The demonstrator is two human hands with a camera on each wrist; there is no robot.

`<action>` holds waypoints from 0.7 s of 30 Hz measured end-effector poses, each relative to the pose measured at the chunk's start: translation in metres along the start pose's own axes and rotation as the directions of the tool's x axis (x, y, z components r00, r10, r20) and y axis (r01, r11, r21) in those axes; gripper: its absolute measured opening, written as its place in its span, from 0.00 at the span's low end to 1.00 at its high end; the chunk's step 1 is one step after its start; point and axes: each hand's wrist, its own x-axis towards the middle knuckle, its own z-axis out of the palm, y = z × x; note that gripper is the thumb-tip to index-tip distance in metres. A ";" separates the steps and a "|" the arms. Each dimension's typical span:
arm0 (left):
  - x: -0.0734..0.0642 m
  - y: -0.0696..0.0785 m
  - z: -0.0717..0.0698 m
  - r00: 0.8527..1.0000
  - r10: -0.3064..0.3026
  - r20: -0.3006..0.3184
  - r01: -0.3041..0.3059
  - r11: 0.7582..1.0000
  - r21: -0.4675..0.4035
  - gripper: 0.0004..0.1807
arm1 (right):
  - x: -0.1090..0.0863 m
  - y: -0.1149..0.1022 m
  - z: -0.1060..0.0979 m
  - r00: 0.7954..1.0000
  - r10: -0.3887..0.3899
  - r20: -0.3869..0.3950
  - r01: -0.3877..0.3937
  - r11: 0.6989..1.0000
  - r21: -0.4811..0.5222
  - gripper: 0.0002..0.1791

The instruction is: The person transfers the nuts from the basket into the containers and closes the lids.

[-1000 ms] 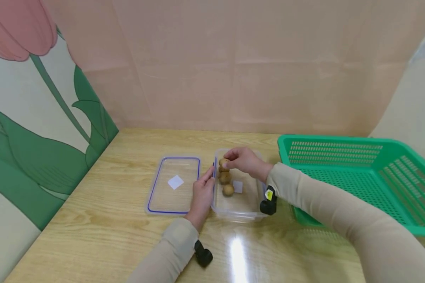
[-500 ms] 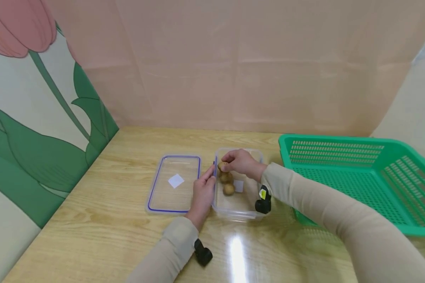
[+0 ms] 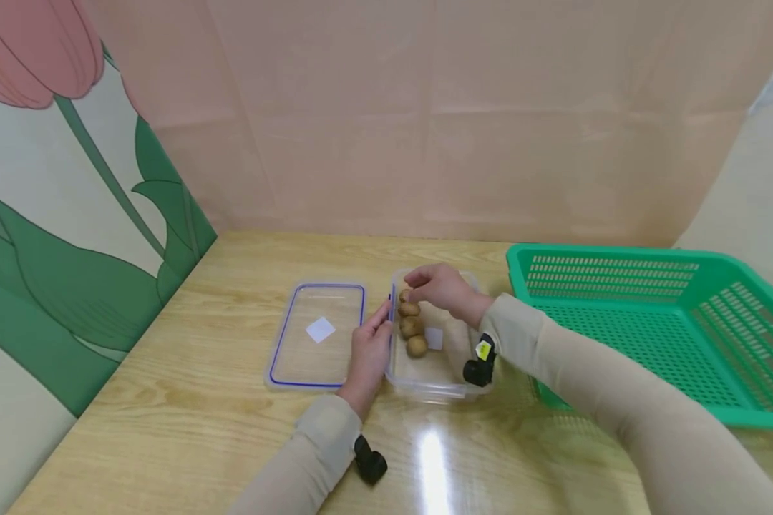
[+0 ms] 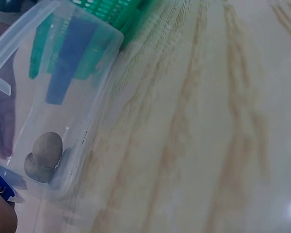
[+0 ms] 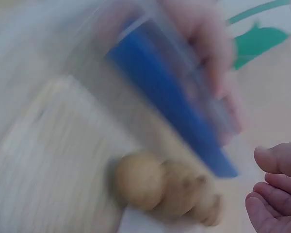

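Several small brown round things (image 3: 412, 327), like kiwis or small potatoes, stand in a row along the left inner side of a clear plastic box (image 3: 447, 365). My right hand (image 3: 444, 287) reaches into the box at the far end of that row, fingertips right at the farthest brown thing (image 3: 404, 294), which they partly hide. In the right wrist view, a gap shows between the thumb (image 5: 270, 160) and fingers, with nothing in it. My left hand (image 3: 370, 349) rests along the outside of the box's left wall, fingers extended beside the blue-edged clip flap (image 5: 169, 107).
Left of the box lies its clear lid (image 3: 290, 343) with a blue seal and a white paper square (image 3: 320, 330). A big green plastic basket (image 3: 625, 357) stands at the right. Another white square (image 3: 434, 338) shows in the box. All sit on a wooden table (image 3: 187, 400).
My right hand has let go of the farthest brown thing after shifting it in the row, and has lifted slightly. My left hand has stayed at the box wall.
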 end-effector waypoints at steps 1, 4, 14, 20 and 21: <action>0.000 0.000 0.000 1.000 -0.001 0.001 0.001 1.000 -0.001 0.21 | -0.002 -0.002 -0.003 1.000 -0.008 -0.003 0.008 1.000 0.022 0.24; -0.001 0.000 0.001 1.000 -0.003 0.004 0.003 1.000 -0.006 0.22 | -0.009 -0.007 -0.015 0.999 -0.031 -0.018 0.033 0.995 0.089 0.25; -0.001 0.001 0.001 1.000 -0.021 -0.014 0.021 1.000 0.011 0.22 | -0.040 -0.006 -0.072 0.999 -0.024 -0.041 0.034 0.964 0.265 0.26; -0.001 0.000 0.000 1.000 -0.011 -0.014 0.012 0.999 0.040 0.22 | -0.052 0.013 -0.088 0.997 0.004 -0.077 0.021 0.948 0.319 0.29; -0.001 -0.001 0.000 1.000 -0.010 -0.013 0.011 0.999 0.045 0.22 | -0.054 0.016 -0.091 0.997 0.002 -0.076 0.023 0.944 0.329 0.30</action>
